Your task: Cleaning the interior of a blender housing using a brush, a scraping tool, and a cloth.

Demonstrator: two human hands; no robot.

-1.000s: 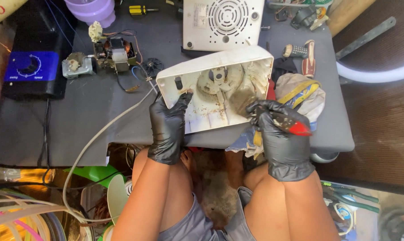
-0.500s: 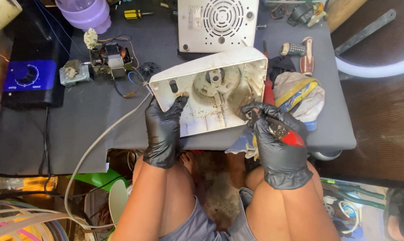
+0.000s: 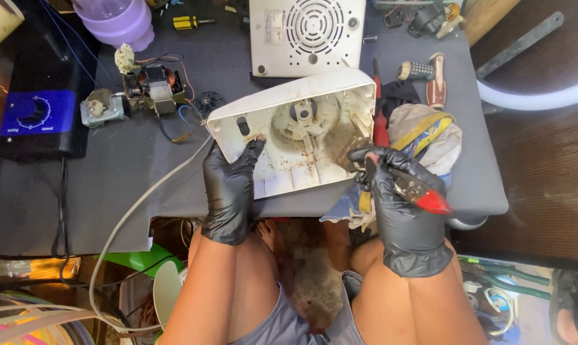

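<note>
Left hand [image 3: 230, 188] grips white housing [image 3: 295, 137] (dirty); right hand [image 3: 400, 204] holds red-handled tool [image 3: 423, 195] beside it.

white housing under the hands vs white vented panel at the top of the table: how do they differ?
The housing lies open side up, grimy inside, held by the left hand; the vented panel lies flat, clean and untouched. The housing shows a round hub; the panel shows a circular grille. Both are white plastic.
</note>
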